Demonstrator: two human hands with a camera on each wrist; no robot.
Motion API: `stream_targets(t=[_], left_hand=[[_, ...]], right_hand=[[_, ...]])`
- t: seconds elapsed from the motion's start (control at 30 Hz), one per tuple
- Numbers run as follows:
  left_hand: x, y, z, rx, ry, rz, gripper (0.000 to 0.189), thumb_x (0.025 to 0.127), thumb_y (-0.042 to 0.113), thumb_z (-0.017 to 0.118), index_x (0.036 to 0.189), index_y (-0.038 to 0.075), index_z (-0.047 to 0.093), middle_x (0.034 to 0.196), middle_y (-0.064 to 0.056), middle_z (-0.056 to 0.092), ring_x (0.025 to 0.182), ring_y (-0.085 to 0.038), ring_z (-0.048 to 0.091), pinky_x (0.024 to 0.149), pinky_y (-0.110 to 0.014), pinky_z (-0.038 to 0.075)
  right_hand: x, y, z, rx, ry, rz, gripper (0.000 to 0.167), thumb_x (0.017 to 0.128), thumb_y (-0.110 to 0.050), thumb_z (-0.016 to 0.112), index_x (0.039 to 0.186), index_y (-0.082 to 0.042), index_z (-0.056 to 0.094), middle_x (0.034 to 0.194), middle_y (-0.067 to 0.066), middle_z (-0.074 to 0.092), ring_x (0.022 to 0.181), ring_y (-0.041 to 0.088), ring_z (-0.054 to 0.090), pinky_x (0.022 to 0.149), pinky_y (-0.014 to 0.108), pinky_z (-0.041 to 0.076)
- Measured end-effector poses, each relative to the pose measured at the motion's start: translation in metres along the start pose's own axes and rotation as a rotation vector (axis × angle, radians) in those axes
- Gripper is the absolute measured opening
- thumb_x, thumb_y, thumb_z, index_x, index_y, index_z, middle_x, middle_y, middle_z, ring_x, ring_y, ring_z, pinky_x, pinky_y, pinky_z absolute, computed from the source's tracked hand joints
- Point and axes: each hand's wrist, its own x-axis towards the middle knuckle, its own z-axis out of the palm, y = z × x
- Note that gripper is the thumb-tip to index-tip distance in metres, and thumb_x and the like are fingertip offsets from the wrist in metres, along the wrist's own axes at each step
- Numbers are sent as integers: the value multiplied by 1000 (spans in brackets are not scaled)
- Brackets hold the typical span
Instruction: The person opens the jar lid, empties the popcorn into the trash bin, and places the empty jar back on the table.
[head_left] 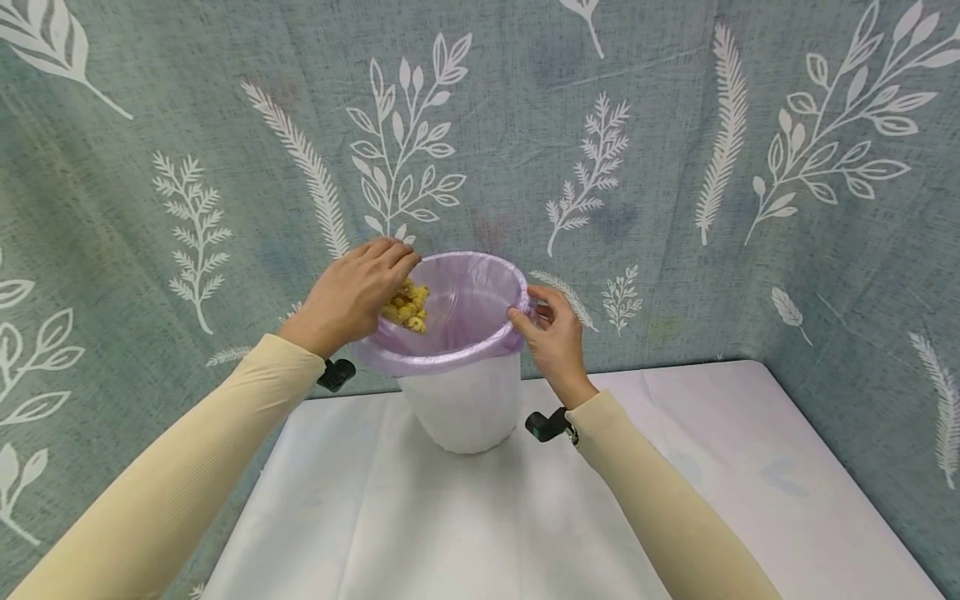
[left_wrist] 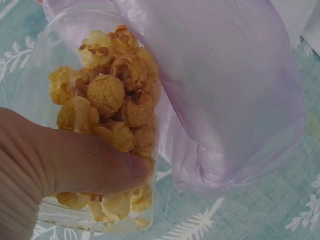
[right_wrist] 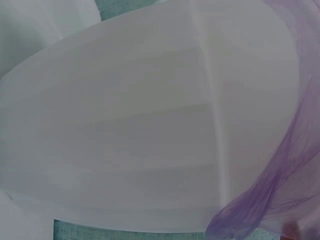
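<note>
A clear plastic cup (left_wrist: 37,87) of caramel popcorn (left_wrist: 105,95) is gripped by my left hand (head_left: 357,290), the thumb lying across its side in the left wrist view. In the head view the popcorn shows below that hand, tilted over the bin's mouth. The white trash bin (head_left: 463,404) stands on the table, lined with a thin purple trash bag (head_left: 480,292) folded over its rim. My right hand (head_left: 557,337) pinches the bagged rim at the right side, thumb outside toward me. Mostly the bin's wall (right_wrist: 125,120) and some bag (right_wrist: 250,205) fill the right wrist view.
Beneath the bin is a table with a white cover (head_left: 450,533). Behind and at both sides hangs a grey-green curtain (head_left: 510,150) with white leaf prints, close to the table's back edge. A dark wrist camera (head_left: 546,425) sits on the right wrist.
</note>
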Motion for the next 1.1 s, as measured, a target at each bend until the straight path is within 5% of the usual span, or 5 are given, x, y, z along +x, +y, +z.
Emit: stream_targets(t=[1.1], left_hand=[[2,3,-3,58,15,51,70,76,-24,68,141,-4,54,144,-22,56,140,-39,48,123,-47,33]], right_hand=[[-1,-1,-1,-36,5,5,47,97,-11,77,139,3,62,139,14,59,124,31,60,111,40,49]])
